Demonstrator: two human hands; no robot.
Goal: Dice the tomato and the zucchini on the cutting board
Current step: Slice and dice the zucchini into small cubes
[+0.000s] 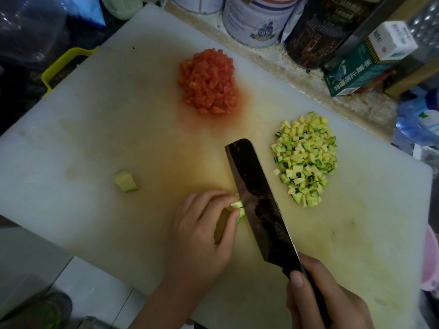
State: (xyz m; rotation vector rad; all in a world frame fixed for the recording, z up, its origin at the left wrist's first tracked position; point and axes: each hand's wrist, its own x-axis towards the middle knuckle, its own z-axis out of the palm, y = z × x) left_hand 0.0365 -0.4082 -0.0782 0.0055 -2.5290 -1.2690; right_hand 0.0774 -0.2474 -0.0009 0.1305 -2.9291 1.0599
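Speckled stone counter (pixel 268 58); tins (pixel 256 20), green box (pixel 356 70) along back; dim light

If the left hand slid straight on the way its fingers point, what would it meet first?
Probably the knife, its blade standing right beside the zucchini piece that the left hand holds.

- Two bare hands are shown from above, cut off by the lower edge of the view.
- The left hand (pixel 204 236) is seen together with its left forearm (pixel 161 302), both uncovered.
- The right hand (pixel 327 300) is shown only to the wrist; a short, plain thumbnail (pixel 297 280) can be made out.
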